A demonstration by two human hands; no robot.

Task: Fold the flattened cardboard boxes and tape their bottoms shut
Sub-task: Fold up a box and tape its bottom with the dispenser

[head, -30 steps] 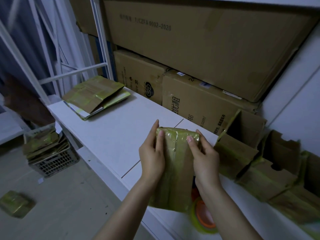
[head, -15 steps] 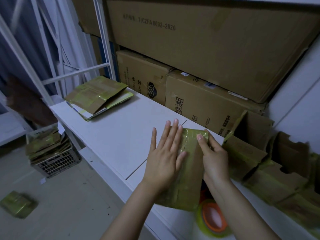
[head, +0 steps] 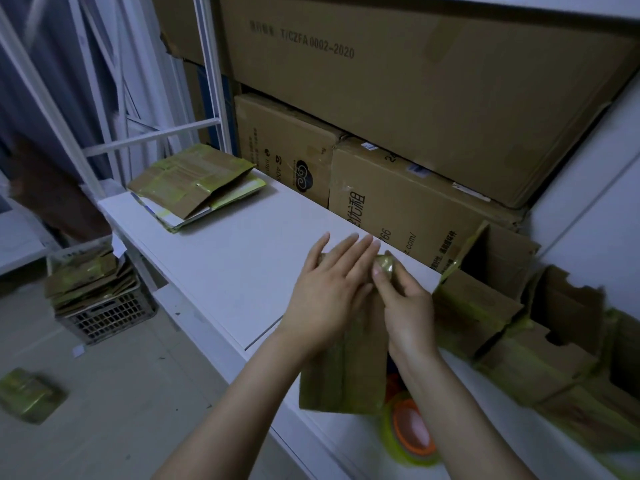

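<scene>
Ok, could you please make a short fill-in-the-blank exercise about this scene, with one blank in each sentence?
1. The left hand lies ___ on the box.
2. The right hand pinches the box's top ___.
3. The tape roll has an ___ core.
4. The crate stands on the ___.
Missing words: flat; corner; orange; floor.

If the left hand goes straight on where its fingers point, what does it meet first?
The left hand would probably meet the printed carton behind the small box; depth is unclear.
</scene>
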